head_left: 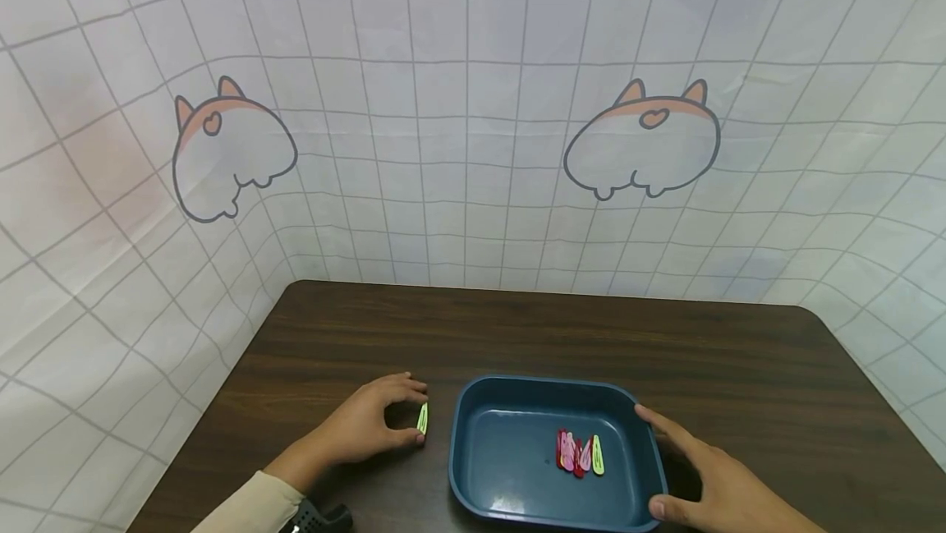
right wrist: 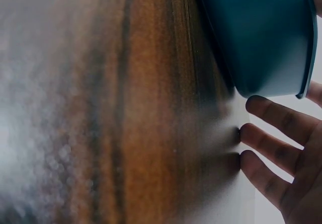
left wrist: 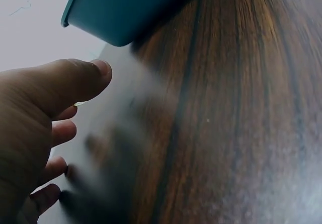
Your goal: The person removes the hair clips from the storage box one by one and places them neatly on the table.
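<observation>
A yellow-green snap hair clip [head_left: 423, 418] is pinched between the thumb and fingers of my left hand [head_left: 369, 422], just left of the blue tray [head_left: 510, 381]. In the left wrist view only a sliver of yellow shows behind the thumb [left wrist: 75, 80]. Several hair clips [head_left: 579, 452], red, pink and yellow-green, lie side by side in a row on the right part of the tray's floor. My right hand [head_left: 709, 475] rests against the tray's right rim, thumb and index spread apart. In the right wrist view its other fingers [right wrist: 274, 146] stretch out, tips down near the tabletop.
A dark wood-grain table [head_left: 355, 319] with rounded far corners carries the tray. White cloth [head_left: 443, 106] with grey grid lines and cartoon animal prints hangs behind and at both sides. A dark watch-like band [head_left: 318, 516] sits by the left sleeve.
</observation>
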The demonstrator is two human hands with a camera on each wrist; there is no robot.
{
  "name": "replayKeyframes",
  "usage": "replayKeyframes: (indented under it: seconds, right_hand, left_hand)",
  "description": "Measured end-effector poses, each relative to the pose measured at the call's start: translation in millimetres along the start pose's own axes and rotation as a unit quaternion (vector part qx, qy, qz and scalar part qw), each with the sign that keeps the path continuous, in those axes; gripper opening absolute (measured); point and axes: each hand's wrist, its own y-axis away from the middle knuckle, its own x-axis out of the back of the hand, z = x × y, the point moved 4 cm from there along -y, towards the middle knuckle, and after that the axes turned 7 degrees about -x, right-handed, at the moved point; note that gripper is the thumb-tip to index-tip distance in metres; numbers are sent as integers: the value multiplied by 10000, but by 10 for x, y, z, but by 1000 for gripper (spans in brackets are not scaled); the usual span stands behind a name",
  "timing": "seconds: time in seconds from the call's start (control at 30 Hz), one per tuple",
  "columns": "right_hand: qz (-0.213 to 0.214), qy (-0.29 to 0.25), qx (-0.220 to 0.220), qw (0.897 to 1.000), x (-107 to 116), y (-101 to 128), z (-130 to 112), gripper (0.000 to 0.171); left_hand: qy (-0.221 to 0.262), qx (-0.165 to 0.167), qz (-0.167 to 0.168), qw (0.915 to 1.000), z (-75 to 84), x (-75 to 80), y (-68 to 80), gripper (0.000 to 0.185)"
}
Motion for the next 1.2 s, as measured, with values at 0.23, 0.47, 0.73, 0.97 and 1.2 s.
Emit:
replayKeyframes:
  seconds: [0.23,0.47,0.73,0.97,1.2]
  right_hand:
    - [32,7,152,9999,-4,7,-5,92]
    - [26,-50,195,9998,-10,8,-7,90]
    - [-3,-68,157,9999,-12,3,10,92]
    - [23,-55,192,9998,-4,3,-6,92]
    - [40,-24,227,9997,10,5,-41,92]
  left_hand:
    - [-92,68,25,9999,-61,-9,22,49]
    - [-220,-13,20,9998,-87,-16,27,48]
    - [-334,-160,-7,9993,-100,-28,20,46]
    - [-339,-259,21,9991,-84,-32,20,45]
    - [-309,-203,43,9993,-78,-23,26,46]
